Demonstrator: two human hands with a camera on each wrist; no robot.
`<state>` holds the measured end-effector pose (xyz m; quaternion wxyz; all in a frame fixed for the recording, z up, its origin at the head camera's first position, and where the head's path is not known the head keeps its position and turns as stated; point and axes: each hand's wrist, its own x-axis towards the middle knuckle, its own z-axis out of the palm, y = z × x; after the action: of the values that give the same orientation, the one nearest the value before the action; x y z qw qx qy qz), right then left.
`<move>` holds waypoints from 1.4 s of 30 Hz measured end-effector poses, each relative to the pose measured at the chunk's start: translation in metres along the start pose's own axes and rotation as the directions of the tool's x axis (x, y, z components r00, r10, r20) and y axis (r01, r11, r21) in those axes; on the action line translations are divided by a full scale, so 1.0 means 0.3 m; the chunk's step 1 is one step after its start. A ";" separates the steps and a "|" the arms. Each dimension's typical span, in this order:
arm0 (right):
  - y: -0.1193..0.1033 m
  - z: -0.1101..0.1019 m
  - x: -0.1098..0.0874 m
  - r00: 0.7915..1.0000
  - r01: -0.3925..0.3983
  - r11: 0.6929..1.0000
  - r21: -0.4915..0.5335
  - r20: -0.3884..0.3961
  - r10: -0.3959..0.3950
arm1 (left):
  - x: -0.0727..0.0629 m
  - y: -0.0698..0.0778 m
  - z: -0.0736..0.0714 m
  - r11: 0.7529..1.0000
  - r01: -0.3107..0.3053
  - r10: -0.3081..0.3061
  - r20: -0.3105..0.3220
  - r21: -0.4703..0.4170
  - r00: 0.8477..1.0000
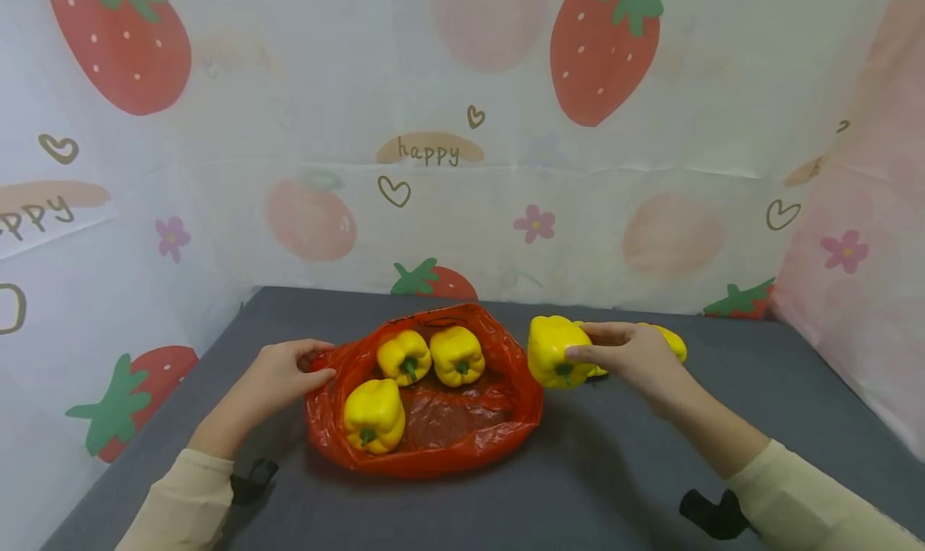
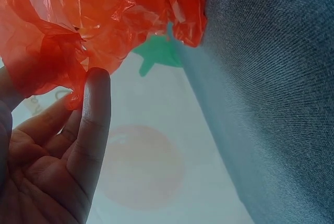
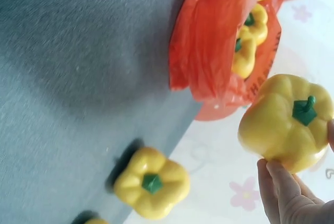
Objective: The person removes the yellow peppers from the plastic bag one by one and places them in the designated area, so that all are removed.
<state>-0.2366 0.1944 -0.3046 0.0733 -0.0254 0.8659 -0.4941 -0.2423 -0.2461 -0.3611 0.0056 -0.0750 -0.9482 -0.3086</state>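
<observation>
A red plastic bag (image 1: 426,464) stands with its mouth spread wide on the grey surface. Inside it lie three yellow bell peppers: one at the near left (image 1: 374,426) and two at the back. My left hand (image 1: 285,376) pinches the bag's left rim between thumb and fingers; crumpled red film (image 2: 57,62) shows there in the left wrist view. Just beyond the bag's right rim, my right hand (image 1: 646,366) holds another yellow bell pepper (image 1: 552,350) off the surface, its green stem (image 3: 304,110) plain in the right wrist view.
Behind my right hand, more yellow bell peppers rest on the grey surface; the right wrist view shows one pepper (image 3: 148,198) whole and another (image 3: 96,221) cut off by the frame. A strawberry-print curtain (image 1: 462,214) encloses the back and sides.
</observation>
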 end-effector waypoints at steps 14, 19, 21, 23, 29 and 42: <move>0.040 -0.078 -0.021 0.998 -0.050 0.998 -0.048 -0.051 0.047 | 0.001 0.000 -0.003 1.000 -0.002 0.002 -0.006 0.015 1.000; 0.043 -0.105 -0.030 0.997 -0.059 0.996 -0.069 -0.053 0.055 | 0.002 -0.002 0.001 1.000 -0.003 0.003 -0.001 0.012 1.000; 0.043 -0.115 -0.033 0.997 -0.061 0.995 -0.081 -0.054 0.057 | 0.002 -0.003 0.001 1.000 -0.003 0.003 -0.001 0.009 1.000; 0.044 -0.125 -0.036 0.997 -0.065 0.994 -0.089 -0.056 0.061 | 0.002 -0.002 0.001 1.000 -0.004 0.004 -0.002 0.008 1.000; 0.057 -0.156 -0.043 0.997 -0.070 0.993 -0.099 -0.051 0.065 | 0.003 0.004 -0.001 1.000 -0.013 0.013 -0.005 0.017 1.000; 0.086 -0.200 -0.046 0.996 -0.069 0.992 -0.107 -0.063 0.062 | 0.002 0.007 0.002 1.000 -0.010 0.009 0.003 0.012 1.000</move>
<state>-0.2314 0.2603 -0.2953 0.0621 0.0137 0.8938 -0.4440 -0.2427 -0.2439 -0.3604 0.0063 -0.0798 -0.9497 -0.3027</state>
